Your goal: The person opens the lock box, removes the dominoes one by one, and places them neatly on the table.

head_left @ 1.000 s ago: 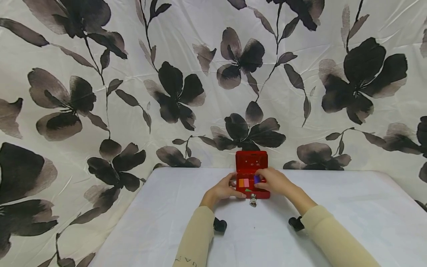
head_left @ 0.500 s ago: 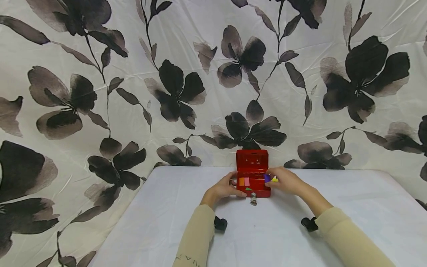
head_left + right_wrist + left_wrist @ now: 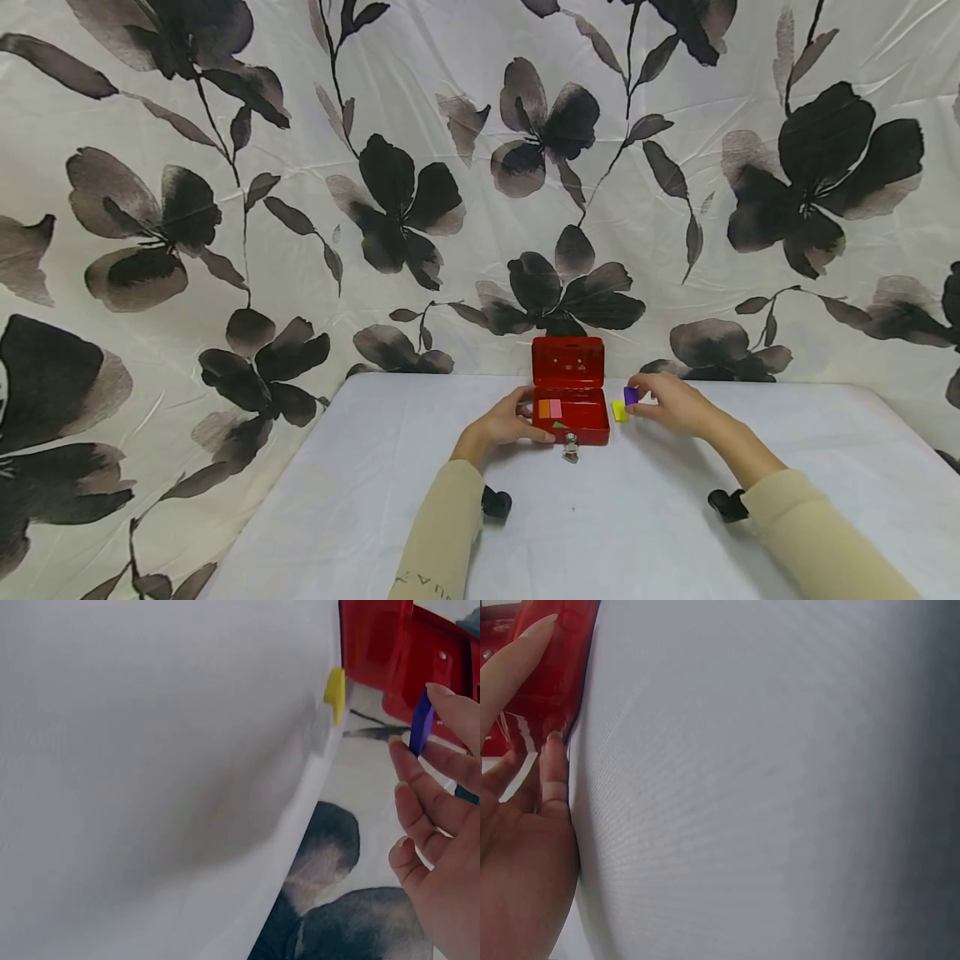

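A red metal cash box [image 3: 588, 436] stands on the table with its lid raised. My left hand [image 3: 501, 422] holds its left side, thumb at the front corner and fingers along the side wall. Between the thumb and fingers of my right hand [image 3: 681, 407] a small flat purple block [image 3: 421, 724] is pinched, raised to the right of the box. A yellow block [image 3: 619, 411] lies on the table between box and right hand. Inside the box are an orange block [image 3: 543, 408], a pink block [image 3: 556, 408] and a green piece [image 3: 559, 425], partly hidden by the front wall.
A silver latch [image 3: 571, 448] hangs at the box's front. White cloth covers the table [image 3: 600, 533]; its back edge lies close behind the box. Behind it hangs a floral curtain [image 3: 450, 208]. Each wrist wears a black device [image 3: 727, 505].
My right hand has drawn the purple block out of the box and moved right with it. The yellow block, earlier hidden, now lies uncovered beside the box. My left hand stays on the box.
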`<control>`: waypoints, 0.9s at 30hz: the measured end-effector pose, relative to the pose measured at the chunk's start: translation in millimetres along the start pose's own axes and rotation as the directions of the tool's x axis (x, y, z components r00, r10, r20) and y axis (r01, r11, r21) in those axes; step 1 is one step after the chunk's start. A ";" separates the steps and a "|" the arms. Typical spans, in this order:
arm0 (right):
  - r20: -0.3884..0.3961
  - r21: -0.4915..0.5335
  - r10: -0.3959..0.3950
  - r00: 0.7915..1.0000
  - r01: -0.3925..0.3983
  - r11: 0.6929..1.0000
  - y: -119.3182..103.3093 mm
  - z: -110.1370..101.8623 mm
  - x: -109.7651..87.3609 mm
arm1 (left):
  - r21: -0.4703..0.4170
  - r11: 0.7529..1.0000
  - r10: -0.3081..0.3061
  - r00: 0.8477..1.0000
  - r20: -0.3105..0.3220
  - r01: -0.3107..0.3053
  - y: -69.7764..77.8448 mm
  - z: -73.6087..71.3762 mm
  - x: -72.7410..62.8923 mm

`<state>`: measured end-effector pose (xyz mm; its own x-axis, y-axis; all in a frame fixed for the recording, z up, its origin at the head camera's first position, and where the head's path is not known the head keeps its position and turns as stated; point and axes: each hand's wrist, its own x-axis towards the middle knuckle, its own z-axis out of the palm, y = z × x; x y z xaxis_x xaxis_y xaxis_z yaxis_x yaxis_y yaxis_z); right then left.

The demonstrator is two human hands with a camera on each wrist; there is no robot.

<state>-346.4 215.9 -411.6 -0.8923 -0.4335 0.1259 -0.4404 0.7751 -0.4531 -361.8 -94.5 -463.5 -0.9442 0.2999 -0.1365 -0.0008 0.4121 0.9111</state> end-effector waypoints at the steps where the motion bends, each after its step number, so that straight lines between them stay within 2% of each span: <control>1: 0.001 -0.002 0.003 1.000 -0.003 1.000 2.3 -0.9 -0.8 | 0.001 1.000 -0.001 1.000 -0.001 0.001 0.1 0.0 0.0; 9: -0.002 -0.012 -0.041 0.999 0.041 0.999 20.3 -2.6 -6.2 | 0.004 1.000 -0.009 1.000 0.001 0.009 1.4 -0.2 -1.6; 15: -0.024 -0.079 -0.077 0.997 0.075 0.994 29.8 -2.8 -7.9 | 0.012 1.000 -0.010 1.000 -0.004 0.010 -0.2 0.0 -0.4; 27: 0.045 -0.093 -0.042 0.998 0.046 0.995 40.1 -0.5 -6.0 | 0.015 1.000 -0.008 1.000 -0.003 0.008 -1.5 -0.2 1.6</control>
<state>-358.7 249.8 -430.1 -0.8675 -0.4862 0.1050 -0.4886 0.7935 -0.3629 -363.3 -94.9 -465.0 -0.9451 0.2940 -0.1426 -0.0035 0.4272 0.9041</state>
